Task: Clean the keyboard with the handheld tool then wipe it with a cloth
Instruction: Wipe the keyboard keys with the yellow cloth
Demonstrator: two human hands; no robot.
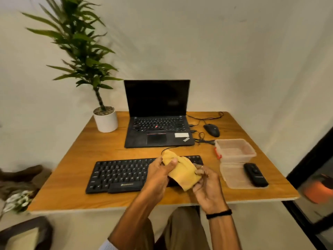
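A black keyboard (119, 174) lies flat near the front of the wooden table (75, 159). Above its right part I hold a yellow cloth (182, 171) between both hands. My left hand (160, 175) grips the cloth's upper left part, thumb on top. My right hand (207, 184) pinches its lower right edge. The hands and cloth hide the keyboard's right portion. A black handheld tool (255, 175) lies on a clear plastic lid (234, 177) at the right.
An open black laptop (156, 127) stands behind the keyboard, with a black mouse (211, 130) and cables to its right. A clear plastic box (235, 150) sits at the right. A potted plant (106, 121) occupies the back left corner.
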